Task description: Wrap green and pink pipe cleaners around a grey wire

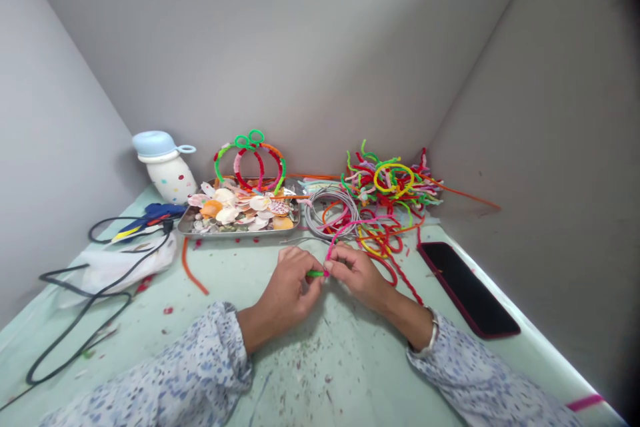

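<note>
In the middle of the frame, low over the counter [310,373], my left hand [290,290] pinched a short green pipe cleaner [315,273] and my right hand [357,273] pinched a pink pipe cleaner [336,235], ends meeting. I judged the joining barely begun: the pink one trailed loose toward the tangled pile [387,183] at upper right.

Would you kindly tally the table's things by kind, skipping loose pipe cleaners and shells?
Bottle: 1
Glue gun: 1
Shell tray: 1
Hoop ornament: 1
Wire coil: 1
Phone: 1
Plastic bag: 1
Green pipe cleaner, left hand: 1
Pink pipe cleaner, right hand: 1
Total: 9
</note>
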{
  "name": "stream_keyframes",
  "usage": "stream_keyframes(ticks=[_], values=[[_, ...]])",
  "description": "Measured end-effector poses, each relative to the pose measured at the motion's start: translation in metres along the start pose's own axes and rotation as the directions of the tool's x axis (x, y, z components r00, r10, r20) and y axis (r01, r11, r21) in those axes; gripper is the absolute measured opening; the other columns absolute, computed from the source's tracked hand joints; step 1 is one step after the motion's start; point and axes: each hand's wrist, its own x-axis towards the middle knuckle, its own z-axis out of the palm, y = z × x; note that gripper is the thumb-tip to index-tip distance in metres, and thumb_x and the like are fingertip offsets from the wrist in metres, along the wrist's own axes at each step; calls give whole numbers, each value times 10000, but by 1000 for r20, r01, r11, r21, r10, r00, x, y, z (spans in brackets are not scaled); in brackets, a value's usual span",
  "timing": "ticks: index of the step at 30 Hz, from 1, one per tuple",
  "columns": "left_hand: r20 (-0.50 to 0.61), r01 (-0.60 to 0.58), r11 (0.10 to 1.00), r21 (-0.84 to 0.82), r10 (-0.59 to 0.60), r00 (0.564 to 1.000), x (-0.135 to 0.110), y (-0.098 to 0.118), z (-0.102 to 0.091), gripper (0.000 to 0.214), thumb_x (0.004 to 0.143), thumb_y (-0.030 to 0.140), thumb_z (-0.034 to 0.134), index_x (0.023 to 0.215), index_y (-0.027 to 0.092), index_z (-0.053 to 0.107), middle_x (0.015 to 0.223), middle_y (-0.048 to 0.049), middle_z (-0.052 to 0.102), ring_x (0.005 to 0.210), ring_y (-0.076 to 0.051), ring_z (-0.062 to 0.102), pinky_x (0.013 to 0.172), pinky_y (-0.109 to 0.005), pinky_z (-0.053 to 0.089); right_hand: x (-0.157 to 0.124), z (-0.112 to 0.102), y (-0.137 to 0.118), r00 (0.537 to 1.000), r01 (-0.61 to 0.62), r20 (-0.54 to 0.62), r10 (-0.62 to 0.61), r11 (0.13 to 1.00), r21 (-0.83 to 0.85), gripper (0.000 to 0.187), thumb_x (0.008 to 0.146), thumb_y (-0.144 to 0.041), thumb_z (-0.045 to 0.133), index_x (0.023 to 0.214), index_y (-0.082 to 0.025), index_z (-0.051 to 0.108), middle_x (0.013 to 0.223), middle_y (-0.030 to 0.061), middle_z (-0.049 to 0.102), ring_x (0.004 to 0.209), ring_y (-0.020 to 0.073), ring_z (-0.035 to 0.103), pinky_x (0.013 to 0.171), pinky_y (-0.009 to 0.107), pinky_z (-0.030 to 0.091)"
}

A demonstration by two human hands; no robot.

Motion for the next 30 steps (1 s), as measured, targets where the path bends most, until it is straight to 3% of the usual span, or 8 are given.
stream_keyframes(ticks=[24,30], values=[[-6,-39,999,34,39,999,-1,0,0,91,843,198,507,754,191,522,728,-17,539,773,-189,485,796,-354,363,-1,1,1,999,-5,37,5,1000,-10,232,868,-221,537,639,-189,562,658,-22,497,709,151,486,680,273,384],[-10,1,1000,5,-1,1000,-2,1,-1,99,873,232,507,807,186,563,752,-25,557,781,-195,490,784,-355,366,-2,3,2,1000,4,-19,-4,1000,-18,209,877,-238,544,675,-192,574,693,-24,516,718,146,509,699,275,395]])
